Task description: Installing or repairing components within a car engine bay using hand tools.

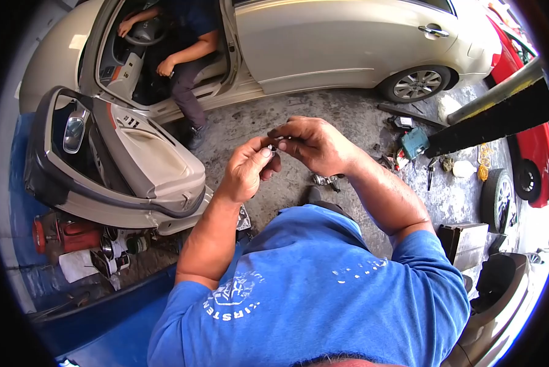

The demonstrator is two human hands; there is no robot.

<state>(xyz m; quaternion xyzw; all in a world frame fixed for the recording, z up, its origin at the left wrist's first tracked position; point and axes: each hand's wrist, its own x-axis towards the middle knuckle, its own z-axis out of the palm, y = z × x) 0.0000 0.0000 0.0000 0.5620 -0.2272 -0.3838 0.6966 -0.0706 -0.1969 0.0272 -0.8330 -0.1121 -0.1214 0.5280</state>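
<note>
Both arms reach forward, and the fingertips meet in front of my chest, above the concrete floor. My left hand (249, 166) is closed in a pinch, its thumb on top against the index finger. From the right, my right hand (316, 145) comes in with thumb and index finger pinched at the same spot. Between the fingertips sits something small, mostly hidden by them; I cannot make out its kind. The nearest large things are the open car door (158, 160) to the left and the beige car (323, 46) ahead.
Another person (192, 52) sits in the driver's seat, one hand by the steering wheel (145, 32). To the right stand a slanting post (494, 101), a teal case (414, 143), loose tools, a wheel (497, 199) and a red car (534, 147). Red equipment (79, 235) lies below the door.
</note>
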